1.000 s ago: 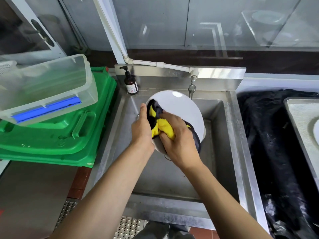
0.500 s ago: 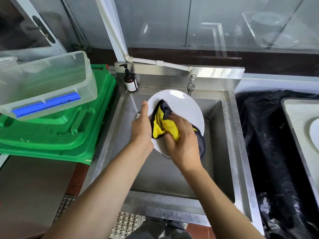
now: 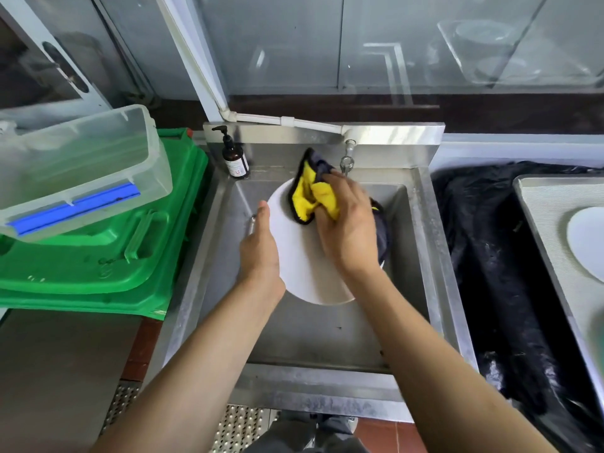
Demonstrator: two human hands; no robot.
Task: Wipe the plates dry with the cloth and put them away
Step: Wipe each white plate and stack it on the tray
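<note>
A round white plate (image 3: 305,269) is held tilted over the steel sink (image 3: 421,243). My left hand (image 3: 261,246) grips the plate's left rim, thumb on the front. My right hand (image 3: 346,230) holds a bunched yellow and dark grey cloth (image 3: 310,194) against the plate's upper part; some cloth sticks up past the rim and some hangs behind the hand. A second white plate (image 3: 586,240) lies on a steel tray (image 3: 549,204) at the far right, partly cut off by the frame edge.
A brown pump bottle (image 3: 234,160) stands at the sink's back left corner, a tap (image 3: 346,160) at the back middle. Left of the sink, a clear plastic box (image 3: 78,168) rests on stacked green crates (image 3: 108,256). Black plastic sheeting (image 3: 490,273) lies right of the sink.
My right hand has slid the cloth from the plate's middle up to its top edge. The plate and both hands sit a little higher and further right in view.
</note>
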